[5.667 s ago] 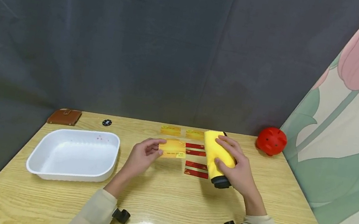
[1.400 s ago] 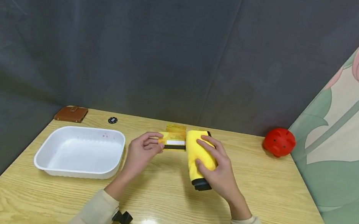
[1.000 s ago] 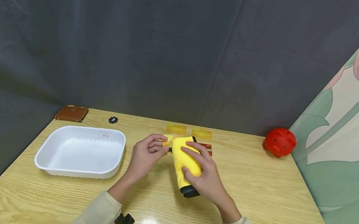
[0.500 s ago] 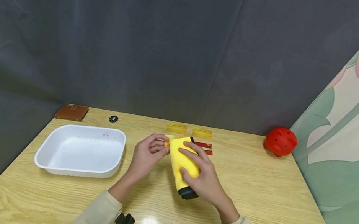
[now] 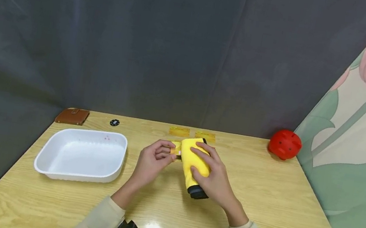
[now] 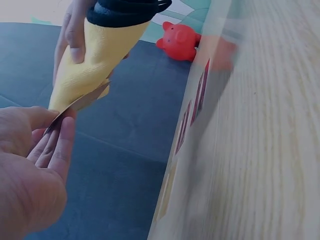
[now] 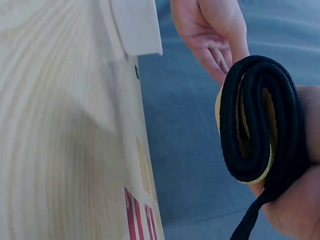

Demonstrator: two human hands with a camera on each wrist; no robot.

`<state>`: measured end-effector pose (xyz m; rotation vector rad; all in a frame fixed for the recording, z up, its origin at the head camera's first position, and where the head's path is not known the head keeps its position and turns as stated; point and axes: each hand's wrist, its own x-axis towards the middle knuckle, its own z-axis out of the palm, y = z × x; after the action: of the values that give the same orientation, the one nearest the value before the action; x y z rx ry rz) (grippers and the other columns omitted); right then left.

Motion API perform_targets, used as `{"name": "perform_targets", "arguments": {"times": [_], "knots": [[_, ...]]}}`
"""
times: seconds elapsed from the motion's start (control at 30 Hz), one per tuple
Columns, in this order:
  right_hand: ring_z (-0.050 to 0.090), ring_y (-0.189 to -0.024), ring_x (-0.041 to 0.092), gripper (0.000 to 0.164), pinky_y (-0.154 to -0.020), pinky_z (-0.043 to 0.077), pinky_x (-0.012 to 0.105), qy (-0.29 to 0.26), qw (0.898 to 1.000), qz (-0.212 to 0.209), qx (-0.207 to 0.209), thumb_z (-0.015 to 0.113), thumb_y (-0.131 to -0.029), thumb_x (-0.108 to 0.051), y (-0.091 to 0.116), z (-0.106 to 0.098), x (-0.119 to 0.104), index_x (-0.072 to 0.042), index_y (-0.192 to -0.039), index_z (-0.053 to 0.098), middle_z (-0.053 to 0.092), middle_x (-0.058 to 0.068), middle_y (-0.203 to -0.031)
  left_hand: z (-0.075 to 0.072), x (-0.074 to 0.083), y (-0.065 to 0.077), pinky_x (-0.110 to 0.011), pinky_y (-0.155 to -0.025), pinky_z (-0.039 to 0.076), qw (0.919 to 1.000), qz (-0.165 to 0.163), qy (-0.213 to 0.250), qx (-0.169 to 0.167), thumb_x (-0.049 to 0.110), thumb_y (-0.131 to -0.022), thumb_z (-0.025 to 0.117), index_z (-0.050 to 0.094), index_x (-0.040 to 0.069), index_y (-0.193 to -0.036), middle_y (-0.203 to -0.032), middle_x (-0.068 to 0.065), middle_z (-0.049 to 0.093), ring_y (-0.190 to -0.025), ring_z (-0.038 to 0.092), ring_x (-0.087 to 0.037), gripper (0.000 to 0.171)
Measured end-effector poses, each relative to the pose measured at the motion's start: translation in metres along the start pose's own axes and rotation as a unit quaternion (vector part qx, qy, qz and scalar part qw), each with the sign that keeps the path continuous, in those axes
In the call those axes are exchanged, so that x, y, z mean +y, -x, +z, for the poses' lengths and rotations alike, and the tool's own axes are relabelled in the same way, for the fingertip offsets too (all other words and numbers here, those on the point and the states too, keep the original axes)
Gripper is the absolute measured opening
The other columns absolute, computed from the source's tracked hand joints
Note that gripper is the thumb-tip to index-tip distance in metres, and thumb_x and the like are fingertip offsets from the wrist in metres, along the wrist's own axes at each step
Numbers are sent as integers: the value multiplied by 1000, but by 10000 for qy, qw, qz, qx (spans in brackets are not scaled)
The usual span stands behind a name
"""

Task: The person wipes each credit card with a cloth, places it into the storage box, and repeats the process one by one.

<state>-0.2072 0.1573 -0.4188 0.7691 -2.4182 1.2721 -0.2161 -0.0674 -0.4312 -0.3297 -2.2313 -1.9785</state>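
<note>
In the head view my left hand (image 5: pixel 151 162) pinches a yellow bank card (image 5: pixel 176 149) between thumb and fingers, above the table. The card's back, with its dark stripe, faces me. My right hand (image 5: pixel 214 176) grips a folded yellow towel (image 5: pixel 191 160) with black edging and holds it over the card's right part, which is hidden. From the left wrist, the card (image 6: pixel 82 101) lies right along the towel's surface. The right wrist view looks onto the towel's rolled black end (image 7: pixel 260 120), with a loop hanging from it.
Two yellow cards (image 5: pixel 179 131) lie at the table's back edge. Red striped cards (image 6: pixel 200 97) lie nearby, mostly behind the towel in the head view. A white plastic tray (image 5: pixel 81 154), a brown wallet (image 5: pixel 72 116) and a black poker chip (image 5: pixel 114 122) are left; a red piggy bank (image 5: pixel 285 145) is right.
The card in my left hand has turned from front to back since the first frame. The towel has come left over the card, then shifted slightly right with it in the last half second.
</note>
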Motion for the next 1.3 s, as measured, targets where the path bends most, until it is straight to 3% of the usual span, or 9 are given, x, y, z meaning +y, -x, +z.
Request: {"name": "perform_targets", "arguments": {"times": [0.17,0.27,0.47,0.63,0.73,0.93,1.1,1.3], "knots": [[57,-130,27,54,-84,50,17,-67,9998,104,172,78,-87,0,-2,-10,9,-15,-138,67,54,5,-151,-9,4,1,-24,-78,63,9999,-83,-104,19,11,-92,77,72,14,-116,-103,-11,79,-94,78,-30,24],[58,-125,24,54,-84,49,13,-122,9993,115,328,78,-87,1,-4,-18,15,-15,-137,67,54,5,-151,-21,8,-1,-23,-79,63,9997,-68,-202,95,10,-92,77,72,12,-118,-104,-12,79,-95,78,-29,26],[55,-122,20,53,-86,48,8,-190,9979,283,554,77,-87,1,-3,-34,20,-14,-137,68,53,6,-151,-64,19,-1,-27,-82,64,9988,-46,-438,210,9,-94,75,69,7,-124,-108,-19,77,-93,77,-19,30],[53,-123,14,52,-90,48,6,-191,9972,384,612,76,-88,1,-2,-42,23,-14,-137,67,53,6,-152,-105,25,3,-22,-83,62,9967,-20,-715,379,13,-97,74,67,6,-127,-109,-20,76,-89,76,-8,32],[51,-124,9,52,-91,47,6,-185,9970,404,629,76,-89,0,-2,-44,26,-15,-138,67,53,5,-152,-126,26,5,-21,-84,62,9957,0,-788,495,14,-98,72,65,3,-128,-107,-13,78,-87,75,-2,33],[48,-125,5,52,-90,46,6,-150,9965,463,677,76,-89,-3,-3,-49,28,-15,-139,67,52,6,-152,-156,18,10,-18,-83,61,9921,-108,-986,773,15,-100,70,63,2,-132,-99,9,77,-86,75,-2,36],[47,-126,3,52,-90,46,6,-117,9960,552,696,76,-90,-4,-2,-53,31,-16,-139,67,52,4,-153,-177,7,13,-14,-83,59,9888,-175,-1114,977,13,-100,69,61,-1,-134,-96,18,74,-86,76,-2,38],[47,-127,5,52,-89,45,7,-68,9953,586,767,77,-89,-3,-1,-56,35,-16,-138,67,53,5,-152,-200,-3,19,-16,-84,60,9864,-376,-1329,894,15,-100,68,59,-2,-136,-97,19,73,-86,74,1,41]]}}
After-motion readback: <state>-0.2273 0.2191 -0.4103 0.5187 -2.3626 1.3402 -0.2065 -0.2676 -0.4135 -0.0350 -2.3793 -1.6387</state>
